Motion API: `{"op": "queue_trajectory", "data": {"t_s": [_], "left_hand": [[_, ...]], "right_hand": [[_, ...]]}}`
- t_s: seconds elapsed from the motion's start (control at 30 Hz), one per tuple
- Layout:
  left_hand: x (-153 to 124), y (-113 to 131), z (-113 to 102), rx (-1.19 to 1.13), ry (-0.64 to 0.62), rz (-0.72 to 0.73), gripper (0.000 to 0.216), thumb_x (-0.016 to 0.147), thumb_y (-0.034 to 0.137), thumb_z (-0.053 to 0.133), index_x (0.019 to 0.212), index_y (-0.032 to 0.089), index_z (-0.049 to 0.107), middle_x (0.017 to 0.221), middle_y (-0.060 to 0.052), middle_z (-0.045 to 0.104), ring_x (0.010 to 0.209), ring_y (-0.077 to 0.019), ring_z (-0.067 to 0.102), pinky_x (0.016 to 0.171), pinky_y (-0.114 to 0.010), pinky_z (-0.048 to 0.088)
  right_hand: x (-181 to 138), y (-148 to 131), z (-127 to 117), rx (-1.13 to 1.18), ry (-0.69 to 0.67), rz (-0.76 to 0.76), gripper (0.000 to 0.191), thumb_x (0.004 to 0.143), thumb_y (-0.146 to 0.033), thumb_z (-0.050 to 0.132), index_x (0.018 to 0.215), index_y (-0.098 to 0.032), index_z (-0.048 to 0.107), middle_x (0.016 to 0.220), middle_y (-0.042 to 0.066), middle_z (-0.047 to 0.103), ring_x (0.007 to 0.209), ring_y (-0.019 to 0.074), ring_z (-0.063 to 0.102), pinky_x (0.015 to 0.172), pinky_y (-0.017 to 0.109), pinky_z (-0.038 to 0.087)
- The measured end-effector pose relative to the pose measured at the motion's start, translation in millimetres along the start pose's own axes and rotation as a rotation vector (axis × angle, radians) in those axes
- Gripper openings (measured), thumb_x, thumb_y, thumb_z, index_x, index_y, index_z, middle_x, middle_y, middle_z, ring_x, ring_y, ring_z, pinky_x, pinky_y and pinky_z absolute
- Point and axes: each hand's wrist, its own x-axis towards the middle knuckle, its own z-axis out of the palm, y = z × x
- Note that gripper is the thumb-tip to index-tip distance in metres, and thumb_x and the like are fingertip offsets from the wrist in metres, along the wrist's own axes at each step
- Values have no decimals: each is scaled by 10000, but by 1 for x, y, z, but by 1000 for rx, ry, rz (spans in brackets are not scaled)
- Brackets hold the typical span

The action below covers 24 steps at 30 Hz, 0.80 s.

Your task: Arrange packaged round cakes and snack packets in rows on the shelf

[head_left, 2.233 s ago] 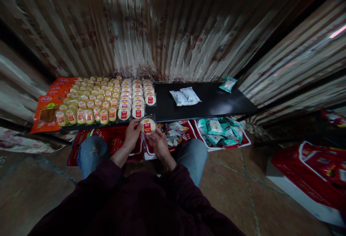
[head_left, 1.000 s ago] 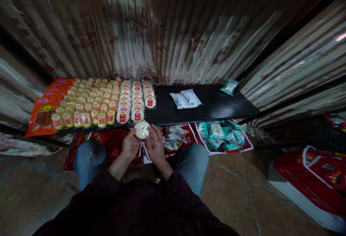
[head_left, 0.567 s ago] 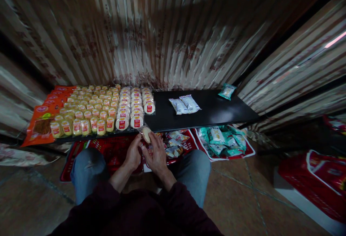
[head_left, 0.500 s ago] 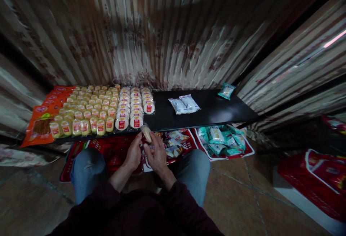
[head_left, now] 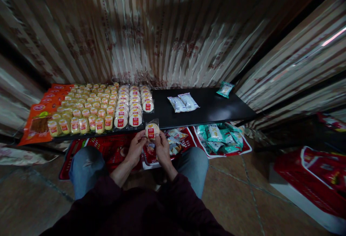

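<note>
As left hand [head_left: 137, 146] and right hand [head_left: 162, 146] pinch a wrapped cake [head_left: 151, 130], its label blurs.

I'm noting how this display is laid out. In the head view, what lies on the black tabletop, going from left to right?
Orange packets → rows of small yellow cakes → columns of round red-labelled cakes → two white packets → teal packet.

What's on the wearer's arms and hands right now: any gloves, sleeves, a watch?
The left hand and right hand are bare, with no gloves. Dark maroon sleeves cover the arms and end partway along the forearms. No watch, ring or marking shows, though the light is dim.
</note>
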Motion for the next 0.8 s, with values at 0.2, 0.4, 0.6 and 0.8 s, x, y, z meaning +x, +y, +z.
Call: {"op": "queue_trajectory", "data": {"t_s": [0.2,0.4,0.6,0.8], "left_hand": [[9,-8,1,28,37,18,325,698,146,655,1020,168,686,982,-77,698,848,-178,626,844,-329,465],[20,-10,5,53,59,73,400,672,126,672,1068,187,670,938,-59,695,879,-181,624,891,-341,452],[45,-12,7,153,59,197,397,670,92,657,1045,221,675,1103,-60,661,1074,-204,577,1027,-369,369],[64,-9,20,122,97,179,402,617,41,677,979,214,679,1218,-76,612,1167,-251,534,1082,-406,316]], "right_hand": [[15,9,-1,34,54,35,431,908,-430,415,1215,-170,569,1022,78,699,873,200,654,752,331,543],[33,13,-5,-74,72,-28,388,864,-378,499,1166,-162,609,1109,102,675,974,210,628,865,367,504],[56,28,0,-142,89,-44,388,845,-337,512,1178,-153,588,1048,101,694,909,200,649,836,359,508],[79,37,9,-185,97,-63,407,845,-329,498,1197,-139,574,1078,114,688,942,208,649,854,369,501]]}}
